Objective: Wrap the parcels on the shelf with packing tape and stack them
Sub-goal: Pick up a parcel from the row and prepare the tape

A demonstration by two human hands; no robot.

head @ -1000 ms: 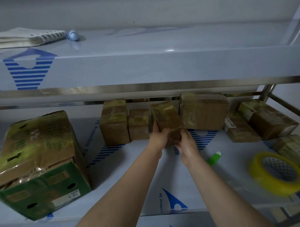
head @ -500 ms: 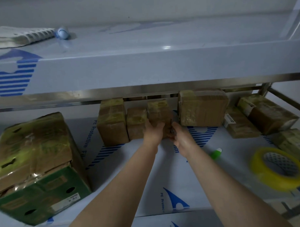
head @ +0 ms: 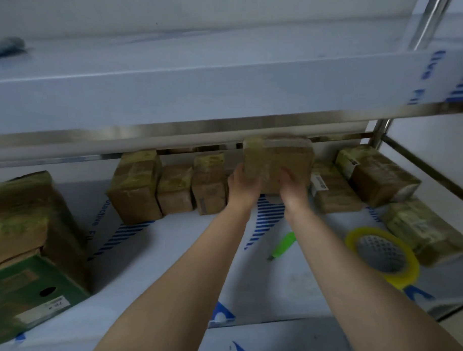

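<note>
1. Film-covered steel shelf (head: pixel 176 269) with blue printing carries the parcels; an upper shelf (head: pixel 196 92) runs above the wide parcel (head: pixel 282 157), which stands at the back.
2. Half a second ago both hands were on the small parcel (head: pixel 208 186). It now stands free just left of the wide parcel, third in a row of upright parcels.
3. Both hands have shifted right onto the wide parcel. The left hand (head: pixel 242 188) holds its lower left corner.
4. The right hand (head: pixel 293 186) lies against the wide parcel's front face, fingers pointing up. Blur hides whether the parcel is lifted off the shelf.
5. The wide parcel itself sits about where it did before.
6. A labelled parcel (head: pixel 330 190) lies just right of the wide parcel. The yellow tape roll (head: pixel 404 278) lies right of it and nearer the person, and a green tool (head: pixel 282 245) lies straight in front of it. Neither has been touched.
</note>
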